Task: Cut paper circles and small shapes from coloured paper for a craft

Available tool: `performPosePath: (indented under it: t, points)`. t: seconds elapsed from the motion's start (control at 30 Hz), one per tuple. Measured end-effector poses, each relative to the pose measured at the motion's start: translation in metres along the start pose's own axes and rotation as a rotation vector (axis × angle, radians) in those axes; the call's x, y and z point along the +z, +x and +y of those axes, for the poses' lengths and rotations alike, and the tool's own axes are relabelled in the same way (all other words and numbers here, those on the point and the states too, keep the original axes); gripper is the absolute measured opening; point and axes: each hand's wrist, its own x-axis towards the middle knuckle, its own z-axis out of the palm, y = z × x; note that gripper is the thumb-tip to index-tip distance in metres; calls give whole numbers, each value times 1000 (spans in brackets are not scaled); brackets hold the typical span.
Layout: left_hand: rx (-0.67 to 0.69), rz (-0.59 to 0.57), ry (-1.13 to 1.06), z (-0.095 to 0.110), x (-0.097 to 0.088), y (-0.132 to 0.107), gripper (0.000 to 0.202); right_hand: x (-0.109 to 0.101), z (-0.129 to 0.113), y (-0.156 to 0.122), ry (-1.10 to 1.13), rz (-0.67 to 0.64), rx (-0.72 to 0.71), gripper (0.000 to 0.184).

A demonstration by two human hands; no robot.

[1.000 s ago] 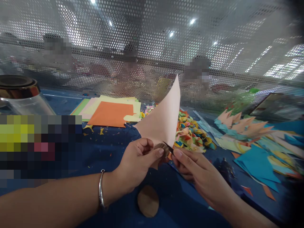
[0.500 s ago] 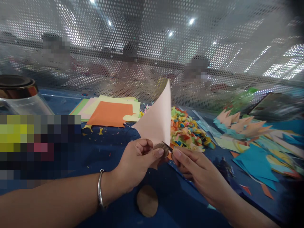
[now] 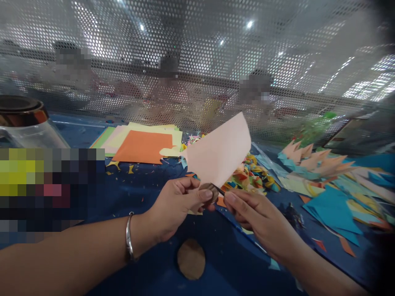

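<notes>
My left hand (image 3: 180, 205) pinches a pale pink sheet of paper (image 3: 220, 152) together with a brown round disc (image 3: 212, 188) laid against it, thumb on the disc. The sheet stands up from the fingers and leans to the right, slightly curved. In my right hand (image 3: 251, 211) are what look like small dark scissors (image 3: 220, 190); the fingers hide their handles. Their thin tip meets the disc's edge and the paper. A second brown disc (image 3: 191, 259) lies on the dark blue table below my hands.
Stacked coloured paper, orange sheet (image 3: 145, 146) on top, lies at the back left beside yellow scraps (image 3: 131, 169). Behind my hands is a heap of small cut pieces (image 3: 257, 174). Folded peach paper points (image 3: 308, 156) and blue sheets (image 3: 335, 211) lie right. A jar (image 3: 37, 133) stands left.
The pink sheet has turned clockwise, its upper corner swinging right and showing a broader face. Both hands have stayed nearly in place, with the scissors tip still by the disc.
</notes>
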Motion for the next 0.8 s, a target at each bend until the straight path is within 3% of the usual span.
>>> performPosePath:
  t: [0.37, 0.8]
  points:
    - [-7, -8, -1, 1, 0, 1, 21, 0, -3, -1, -4, 16, -19, 49]
    - [-12, -28, 59, 7, -5, 4, 39, -5, 1, -1, -104, -6, -76, 44]
